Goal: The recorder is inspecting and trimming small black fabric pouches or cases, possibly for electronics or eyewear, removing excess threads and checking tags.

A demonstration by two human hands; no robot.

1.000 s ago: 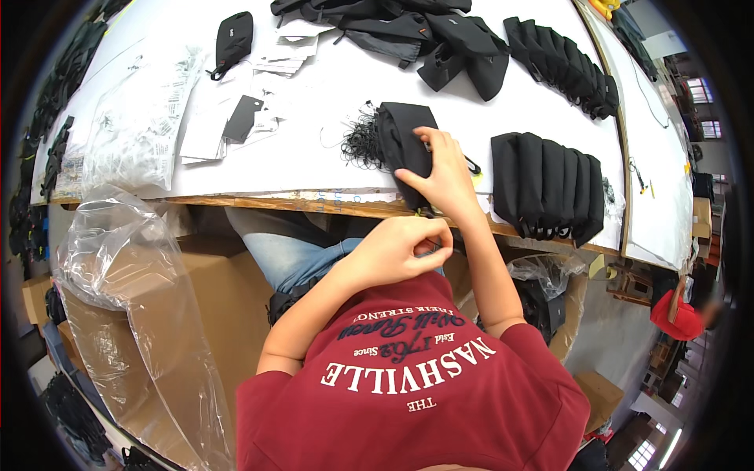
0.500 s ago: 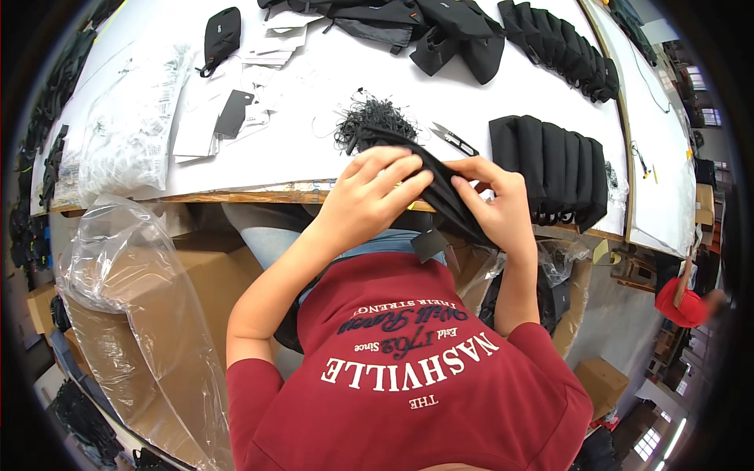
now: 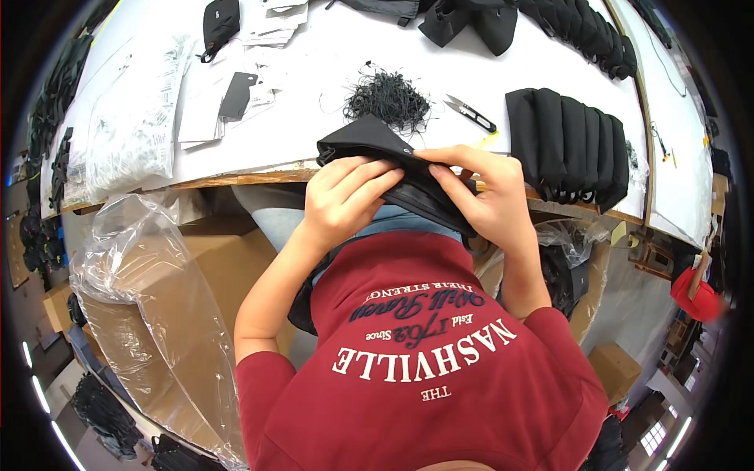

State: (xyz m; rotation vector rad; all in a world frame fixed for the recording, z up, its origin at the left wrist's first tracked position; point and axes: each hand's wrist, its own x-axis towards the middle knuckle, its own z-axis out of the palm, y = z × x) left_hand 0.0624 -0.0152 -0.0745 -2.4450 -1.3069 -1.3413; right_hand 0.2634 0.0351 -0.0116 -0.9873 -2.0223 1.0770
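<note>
A black fabric pouch (image 3: 365, 135) is held in front of me at the table's near edge, with one folded corner lying over the tabletop. My left hand (image 3: 344, 200) is closed on its left part, fingertips partly hidden in the folds. With thumb and forefinger, my right hand (image 3: 495, 192) pinches the pouch's upper right edge. Just beyond the pouch lies a tangled heap of black cords (image 3: 386, 100). A pair of thread snips (image 3: 471, 114) rests to the right of that heap, near a row of black pouches (image 3: 567, 147).
More black pouches (image 3: 581, 33) line the far right of the white table (image 3: 314, 74). At left are clear plastic bags (image 3: 137, 118), white cards (image 3: 200, 118) and a black tag (image 3: 237, 96). Below the edge stand cardboard boxes (image 3: 224, 251) and a plastic-lined carton (image 3: 129, 290).
The pouch has been turned and spread, so a broad flat corner now shows on its far side. My left hand has moved slightly left and nearer. The hanging tag is now out of sight.
</note>
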